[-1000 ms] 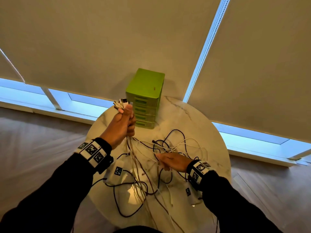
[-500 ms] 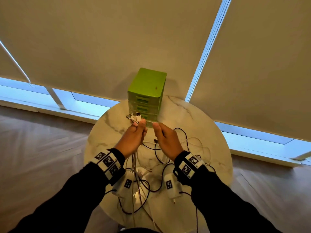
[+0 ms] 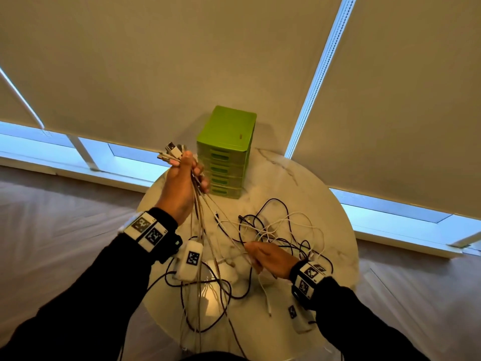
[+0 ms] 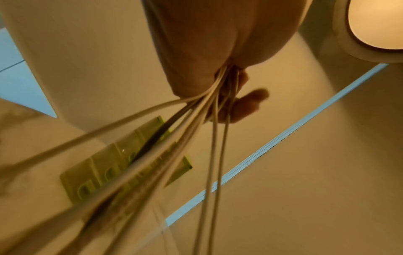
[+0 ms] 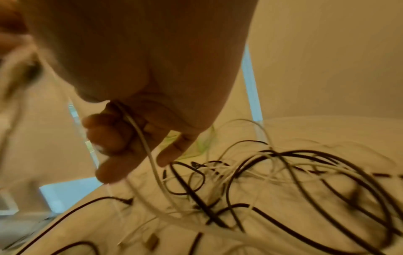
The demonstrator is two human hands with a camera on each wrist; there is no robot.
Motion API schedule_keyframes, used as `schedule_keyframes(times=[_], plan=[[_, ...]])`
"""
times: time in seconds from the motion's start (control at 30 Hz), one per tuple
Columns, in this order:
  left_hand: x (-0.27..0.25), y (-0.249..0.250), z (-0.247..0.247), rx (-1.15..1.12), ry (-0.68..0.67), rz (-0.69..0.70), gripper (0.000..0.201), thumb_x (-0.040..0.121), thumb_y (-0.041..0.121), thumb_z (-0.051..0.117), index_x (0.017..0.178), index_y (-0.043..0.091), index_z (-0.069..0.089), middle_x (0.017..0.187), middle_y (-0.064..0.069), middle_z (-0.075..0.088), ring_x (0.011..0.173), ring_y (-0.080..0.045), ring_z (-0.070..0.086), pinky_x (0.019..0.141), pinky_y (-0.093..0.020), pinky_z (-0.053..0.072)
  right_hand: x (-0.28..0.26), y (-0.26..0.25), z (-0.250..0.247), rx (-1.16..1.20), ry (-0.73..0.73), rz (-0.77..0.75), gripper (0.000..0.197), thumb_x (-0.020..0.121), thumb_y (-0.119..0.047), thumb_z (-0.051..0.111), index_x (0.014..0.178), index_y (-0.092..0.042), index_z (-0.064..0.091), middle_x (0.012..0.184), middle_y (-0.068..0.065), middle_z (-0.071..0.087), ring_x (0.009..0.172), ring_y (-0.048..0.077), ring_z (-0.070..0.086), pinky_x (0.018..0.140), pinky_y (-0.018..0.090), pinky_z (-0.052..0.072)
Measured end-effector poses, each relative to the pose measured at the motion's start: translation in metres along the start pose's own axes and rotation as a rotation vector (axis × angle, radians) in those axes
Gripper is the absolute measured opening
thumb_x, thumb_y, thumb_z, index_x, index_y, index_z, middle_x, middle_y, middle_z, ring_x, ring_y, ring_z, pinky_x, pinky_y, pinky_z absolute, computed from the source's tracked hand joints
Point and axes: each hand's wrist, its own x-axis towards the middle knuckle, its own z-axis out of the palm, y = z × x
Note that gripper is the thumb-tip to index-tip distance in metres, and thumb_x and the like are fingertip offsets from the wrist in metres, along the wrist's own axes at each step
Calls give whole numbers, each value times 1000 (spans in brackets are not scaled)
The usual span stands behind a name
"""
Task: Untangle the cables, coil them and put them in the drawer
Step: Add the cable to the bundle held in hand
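My left hand [image 3: 186, 181] is raised in front of the green drawer unit [image 3: 226, 155] and grips a bundle of cables [image 3: 201, 220], whose plugs [image 3: 170, 152] stick out above the fist. The left wrist view shows the cable bundle [image 4: 196, 112] running out of that fist. A tangle of black and white cables [image 3: 276, 225] lies on the round marble table [image 3: 333, 230]. My right hand [image 3: 263, 255] is low over the tangle. In the right wrist view a white cable [image 5: 144, 143] runs through its curled fingers [image 5: 106, 136].
The drawer unit stands at the table's far edge with all drawers closed, against window blinds [image 3: 182, 61]. Wrist camera boxes [image 3: 191, 259] hang below both forearms. Cable ends trail off the table's near edge [image 3: 197, 332].
My left hand has risen with the bundle. My right hand, which was up beside the left half a second ago, has dropped back to the tangle on the right and taken a white cable.
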Motion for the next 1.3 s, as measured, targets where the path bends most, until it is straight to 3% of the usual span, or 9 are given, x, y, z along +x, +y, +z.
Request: schedule_keyframes(times=[0.2, 0.4, 0.7, 0.87, 0.93, 1.0, 1.1, 1.17, 1.3], plan=[[16, 19, -21, 64, 55, 79, 37, 109, 37, 36, 75, 23, 42, 60, 11, 42, 46, -3, 29, 47, -19, 25, -5, 45, -29, -274, 129, 142, 42, 105, -52, 30, 69, -41, 49, 75, -13, 58, 76, 12, 56, 89, 41, 50], [-10, -26, -9, 455, -83, -50, 37, 106, 43, 40, 76, 24, 49, 66, 5, 41, 56, -6, 35, 55, -25, 29, 22, -16, -50, -59, 472, 30, 45, 106, -44, 36, 73, -18, 49, 67, -5, 51, 63, 11, 46, 68, 34, 40], [-23, -53, 21, 531, -322, -229, 53, 100, 57, 47, 87, 8, 64, 73, -6, 55, 68, -14, 52, 68, -29, 41, 23, -84, -43, -163, 233, -253, 28, 108, -36, 39, 95, -23, 61, 84, -11, 62, 74, 1, 57, 71, 22, 45], [-20, -45, 25, 583, -216, -72, 32, 105, 35, 50, 84, 16, 64, 57, -11, 45, 59, -32, 44, 68, -43, 42, 15, -72, -50, -58, 75, -88, 38, 104, -50, 37, 85, -24, 57, 71, -10, 57, 64, 8, 55, 72, 30, 49], [-15, -43, 24, 598, -157, 17, 34, 105, 33, 49, 97, 1, 55, 82, -23, 44, 89, -49, 46, 79, -51, 44, 11, -53, -57, -168, 53, -24, 48, 105, -53, 33, 86, -16, 58, 71, -3, 61, 69, 17, 59, 80, 37, 50], [-10, -40, 23, 598, -110, 57, 35, 105, 35, 49, 95, 3, 56, 79, -21, 44, 105, -50, 47, 82, -48, 44, 5, -32, -64, -256, 29, 41, 51, 106, -50, 31, 86, -12, 60, 77, 1, 65, 77, 18, 62, 86, 37, 49], [-3, -34, 24, 565, -69, 77, 26, 103, 43, 50, 85, 24, 55, 76, -15, 47, 85, -48, 49, 77, -45, 43, -7, -2, -72, -275, 70, 155, 48, 104, -54, 29, 81, -23, 58, 83, 0, 69, 84, 19, 65, 86, 34, 48], [0, -33, 27, 534, -60, 78, 24, 102, 43, 52, 89, 23, 56, 69, -1, 48, 76, -27, 46, 74, -39, 41, -18, 9, -78, -270, 142, 193, 45, 105, -52, 30, 79, -29, 59, 84, -3, 70, 84, 18, 66, 81, 31, 47], [-9, -45, 44, 536, -228, 66, 37, 105, 36, 50, 71, 22, 46, 56, 4, 30, 53, -16, 27, 57, -36, 27, -34, 13, -86, -277, 307, 147, 28, 105, -36, 45, 106, -18, 66, 96, 3, 70, 86, 17, 63, 77, 26, 41]])
